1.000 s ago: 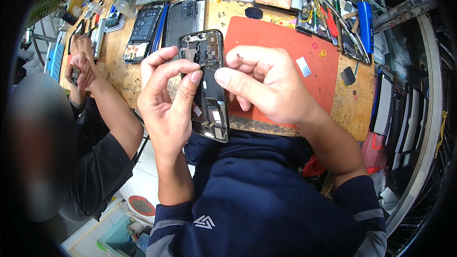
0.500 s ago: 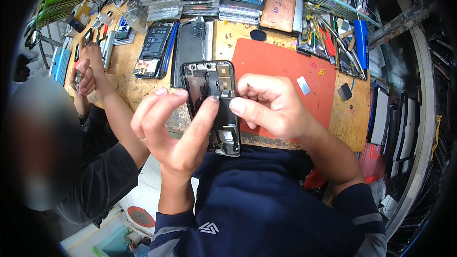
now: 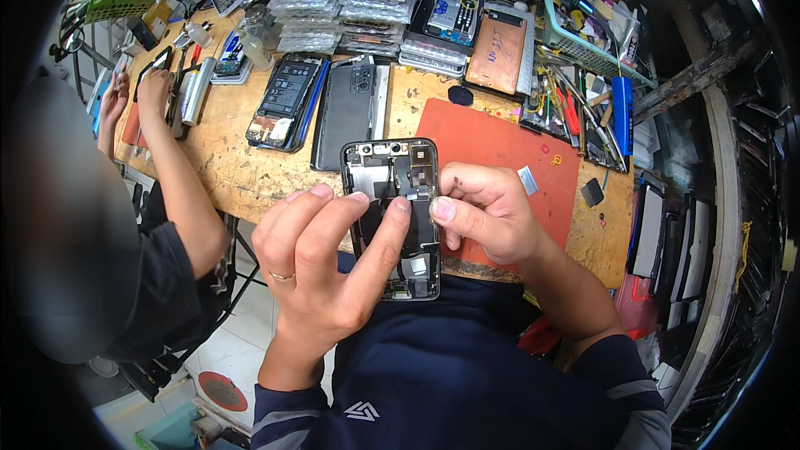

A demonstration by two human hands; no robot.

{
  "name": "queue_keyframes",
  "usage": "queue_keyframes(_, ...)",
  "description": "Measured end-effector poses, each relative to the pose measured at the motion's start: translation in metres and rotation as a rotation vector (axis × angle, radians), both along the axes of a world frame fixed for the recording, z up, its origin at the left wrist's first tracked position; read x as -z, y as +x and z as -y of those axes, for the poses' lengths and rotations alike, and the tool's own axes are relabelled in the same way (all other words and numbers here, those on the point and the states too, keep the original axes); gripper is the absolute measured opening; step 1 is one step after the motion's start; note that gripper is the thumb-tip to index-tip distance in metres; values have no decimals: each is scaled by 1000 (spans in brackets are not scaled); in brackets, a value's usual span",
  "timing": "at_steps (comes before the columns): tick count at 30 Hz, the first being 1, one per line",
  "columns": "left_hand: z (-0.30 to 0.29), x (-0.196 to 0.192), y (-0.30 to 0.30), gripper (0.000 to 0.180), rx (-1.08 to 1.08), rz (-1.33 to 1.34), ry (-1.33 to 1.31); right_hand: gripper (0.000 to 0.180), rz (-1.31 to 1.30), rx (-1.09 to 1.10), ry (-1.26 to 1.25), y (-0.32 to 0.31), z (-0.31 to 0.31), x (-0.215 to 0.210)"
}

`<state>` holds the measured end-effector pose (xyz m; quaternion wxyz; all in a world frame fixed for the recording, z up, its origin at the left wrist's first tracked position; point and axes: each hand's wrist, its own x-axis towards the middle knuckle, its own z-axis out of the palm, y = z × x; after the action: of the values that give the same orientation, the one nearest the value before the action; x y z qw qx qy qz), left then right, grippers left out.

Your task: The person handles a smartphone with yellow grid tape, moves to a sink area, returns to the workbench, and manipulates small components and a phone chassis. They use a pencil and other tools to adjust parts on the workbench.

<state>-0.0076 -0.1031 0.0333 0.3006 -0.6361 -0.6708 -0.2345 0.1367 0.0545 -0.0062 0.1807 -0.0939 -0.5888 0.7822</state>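
An opened smartphone (image 3: 417, 237), its inner parts bare, stands tilted at the table's front edge before me. Dark parts, flex cables and a pale metallic patch show inside it. My left hand (image 3: 325, 258), with a ring on one finger, reaches over it from the left. One fingertip presses on the inner parts near the middle, another rests by the left edge, and the remaining fingers are stretched out. The left thumb is hidden. On the other side, my right hand (image 3: 487, 217) has curled fingers and thumb closed at the phone's right edge.
A red mat (image 3: 508, 137) lies behind the phone. Further back are another opened phone (image 3: 287, 100), a dark phone panel (image 3: 346, 108), stacked wrapped parts (image 3: 312, 17), tools (image 3: 575, 108) and a teal basket (image 3: 583, 42). At left, a co-worker's arm (image 3: 179, 175) reaches over the table.
The whole view has shifted, with the phone and my hands now lower and further right. A second left fingertip has come down to the phone's left edge. The co-worker's hands have moved apart.
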Motion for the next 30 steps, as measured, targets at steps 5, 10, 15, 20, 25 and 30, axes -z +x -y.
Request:
queue_keyframes(5, 2, -4, 0, 30, -3, -5, -16, 19, 12, -20, -14, 0, -1, 1)
queue_keyframes(10, 2, -6, 0, 28, -3, 6, -27, 21, 11, -14, -54, 0, 0, 2)
queue_keyframes(15, -1, -9, -3, 41, 71, 364, 2, 21, 25, -7, -45, -2, -1, 5)
queue_keyframes(20, -13, -1, 1, 69, 179, 1407, 20, 21, 4, 4, 7, -6, 0, 8)
queue_keyframes(25, -19, 12, -9, 47, 266, 1749, -145, 18, 77, -23, 91, -7, -6, 4)
queue_keyframes(30, -23, 24, -8, 42, 284, 1900, -41, 15, 97, 331, 471, -12, -6, 3)
